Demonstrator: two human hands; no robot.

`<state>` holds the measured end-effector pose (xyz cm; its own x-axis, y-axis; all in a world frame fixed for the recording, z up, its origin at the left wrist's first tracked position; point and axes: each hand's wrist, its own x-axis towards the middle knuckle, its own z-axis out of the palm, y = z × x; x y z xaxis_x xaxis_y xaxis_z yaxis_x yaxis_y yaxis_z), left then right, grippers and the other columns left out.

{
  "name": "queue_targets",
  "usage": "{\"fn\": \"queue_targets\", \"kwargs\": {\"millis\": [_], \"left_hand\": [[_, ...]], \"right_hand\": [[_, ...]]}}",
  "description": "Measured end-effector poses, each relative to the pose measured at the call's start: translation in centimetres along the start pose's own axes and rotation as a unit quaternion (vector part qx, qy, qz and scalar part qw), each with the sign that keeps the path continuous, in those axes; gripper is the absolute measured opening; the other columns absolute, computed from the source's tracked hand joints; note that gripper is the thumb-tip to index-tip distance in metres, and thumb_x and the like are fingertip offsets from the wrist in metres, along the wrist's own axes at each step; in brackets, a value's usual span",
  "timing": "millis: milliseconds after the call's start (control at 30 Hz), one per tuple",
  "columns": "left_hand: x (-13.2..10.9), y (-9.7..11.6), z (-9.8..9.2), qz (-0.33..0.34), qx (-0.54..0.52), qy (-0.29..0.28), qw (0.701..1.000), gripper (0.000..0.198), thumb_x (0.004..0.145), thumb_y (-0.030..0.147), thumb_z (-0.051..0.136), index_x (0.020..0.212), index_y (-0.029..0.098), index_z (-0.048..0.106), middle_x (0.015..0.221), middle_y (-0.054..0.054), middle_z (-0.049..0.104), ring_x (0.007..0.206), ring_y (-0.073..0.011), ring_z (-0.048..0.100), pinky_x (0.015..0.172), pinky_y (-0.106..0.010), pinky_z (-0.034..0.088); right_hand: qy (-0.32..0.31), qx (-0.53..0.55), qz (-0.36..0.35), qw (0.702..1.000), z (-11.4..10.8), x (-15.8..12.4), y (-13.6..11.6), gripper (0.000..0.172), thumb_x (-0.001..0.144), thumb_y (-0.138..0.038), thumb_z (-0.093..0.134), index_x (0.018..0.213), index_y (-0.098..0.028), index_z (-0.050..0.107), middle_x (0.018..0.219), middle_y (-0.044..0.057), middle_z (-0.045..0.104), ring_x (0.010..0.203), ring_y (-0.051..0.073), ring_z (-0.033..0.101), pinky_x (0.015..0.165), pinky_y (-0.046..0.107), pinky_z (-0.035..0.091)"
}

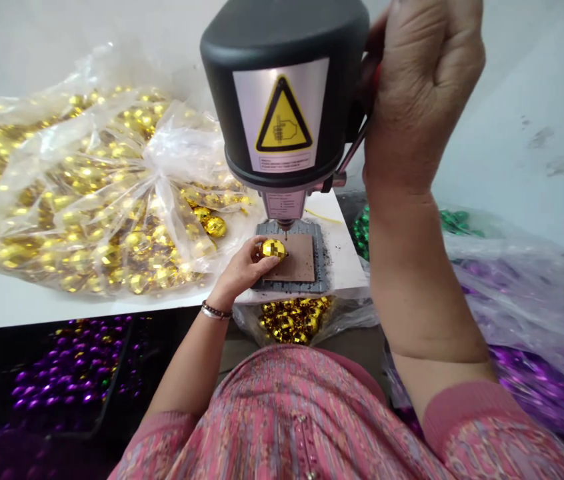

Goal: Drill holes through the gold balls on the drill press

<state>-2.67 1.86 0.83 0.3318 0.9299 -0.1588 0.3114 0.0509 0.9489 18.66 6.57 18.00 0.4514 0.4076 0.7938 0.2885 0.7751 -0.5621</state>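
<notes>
My left hand (242, 270) pinches a small gold mirrored ball (273, 249) on a brown pad (302, 259), which lies on the grey base (287, 285) of a benchtop drill press. The ball sits just below the thin drill bit (285, 231), and I cannot tell whether they touch. My right hand (425, 87) is raised beside the black drill head (285, 87), closed around a red-handled lever (371, 73) that is mostly hidden behind my fingers. A metal rod (353, 148) runs from that lever down to the head.
A large clear plastic bag of gold balls (77, 193) lies on the white table (17, 310) left of the drill. Below the table edge are more gold balls (295, 319). Purple beads (69, 373) lie at lower left, and bags of green (362, 230) and purple (527, 300) ones lie at right.
</notes>
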Motion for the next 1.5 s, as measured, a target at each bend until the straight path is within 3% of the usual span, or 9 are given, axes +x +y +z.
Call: {"fn": "queue_targets", "kwargs": {"millis": [167,333,567,700,900,1067,1200,1267,1500], "left_hand": [[0.5,0.2,0.4,0.024,0.110,0.024,0.993,0.053,0.079,0.041,0.072,0.126,0.020,0.059,0.106,-0.005,0.071,0.088,-0.0166,0.066,0.077,-0.028,0.052],[0.5,2.3,0.7,0.015,0.227,0.044,0.973,0.055,0.076,0.039,0.074,0.127,0.020,0.063,0.097,-0.003,0.073,0.081,-0.0172,0.066,0.076,-0.028,0.051],[2.0,3.4,1.0,0.049,0.271,-0.001,0.961,0.053,0.072,0.032,0.078,0.123,0.020,0.070,0.098,-0.004,0.074,0.084,-0.0196,0.067,0.082,-0.030,0.053],[2.6,2.7,1.4,0.065,0.249,-0.001,0.966,0.063,0.066,0.028,0.083,0.127,0.017,0.070,0.116,-0.009,0.073,0.097,-0.0227,0.067,0.094,-0.035,0.052],[2.4,2.1,1.6,-0.002,0.157,-0.027,0.987,0.079,0.066,0.032,0.084,0.140,0.015,0.061,0.112,-0.007,0.076,0.100,-0.0239,0.070,0.096,-0.035,0.053],[2.2,1.7,1.7,0.010,0.160,-0.021,0.987,0.075,0.069,0.032,0.082,0.141,0.018,0.060,0.117,-0.005,0.075,0.105,-0.0224,0.069,0.100,-0.033,0.051],[2.3,1.2,1.8,0.037,0.162,-0.027,0.986,0.067,0.070,0.030,0.081,0.134,0.020,0.065,0.118,-0.004,0.075,0.102,-0.0204,0.068,0.097,-0.031,0.052],[2.3,1.2,1.8,0.048,0.163,-0.029,0.985,0.063,0.070,0.029,0.081,0.131,0.020,0.067,0.114,-0.004,0.076,0.098,-0.0197,0.068,0.095,-0.030,0.052],[2.2,2.0,1.8,0.028,0.152,-0.038,0.987,0.062,0.072,0.026,0.081,0.131,0.018,0.067,0.109,-0.003,0.077,0.094,-0.0191,0.068,0.090,-0.028,0.053]], "right_hand": [[-0.002,-0.003,0.026,1.000,0.2,0.0,0.3,0.027,0.100,-0.030,0.039,0.075,-0.020,0.042,0.062,-0.006,0.042,0.070,0.002,0.053,0.074,0.017,0.047],[-0.011,-0.006,0.040,0.999,0.1,0.1,-0.2,0.026,0.098,-0.028,0.039,0.074,-0.019,0.044,0.065,-0.006,0.042,0.071,0.001,0.053,0.077,0.016,0.046],[-0.003,0.014,0.042,0.999,0.2,0.1,-0.4,0.025,0.096,-0.028,0.040,0.075,-0.018,0.047,0.060,-0.008,0.037,0.068,0.001,0.053,0.073,0.017,0.045],[-0.006,0.014,0.043,0.999,0.0,-0.1,-0.3,0.024,0.096,-0.027,0.041,0.075,-0.018,0.047,0.065,-0.007,0.041,0.067,0.000,0.052,0.073,0.015,0.045],[-0.049,0.034,0.017,0.998,-0.5,-0.5,-0.7,0.026,0.098,-0.031,0.041,0.081,-0.016,0.051,0.066,-0.006,0.046,0.062,0.000,0.050,0.066,0.015,0.043],[-0.052,0.053,0.015,0.997,-1.3,-1.8,-2.7,0.023,0.096,-0.025,0.044,0.079,-0.015,0.056,0.065,-0.006,0.050,0.056,-0.001,0.047,0.056,0.014,0.037],[-0.101,0.143,0.049,0.983,-3.0,-4.2,-3.8,0.018,0.089,-0.018,0.053,0.101,-0.021,0.066,0.079,-0.008,0.057,0.057,0.000,0.053,0.055,0.017,0.042],[-0.116,0.169,0.071,0.976,-4.1,-5.5,-3.9,0.027,0.084,-0.018,0.058,0.109,-0.024,0.067,0.068,-0.007,0.054,0.053,0.004,0.049,0.051,0.022,0.043],[-0.152,0.094,0.084,0.980,-6.0,-8.4,-3.9,0.025,0.089,-0.031,0.059,0.111,-0.036,0.071,0.063,-0.004,0.054,0.059,0.009,0.052,0.063,0.027,0.051]]}}
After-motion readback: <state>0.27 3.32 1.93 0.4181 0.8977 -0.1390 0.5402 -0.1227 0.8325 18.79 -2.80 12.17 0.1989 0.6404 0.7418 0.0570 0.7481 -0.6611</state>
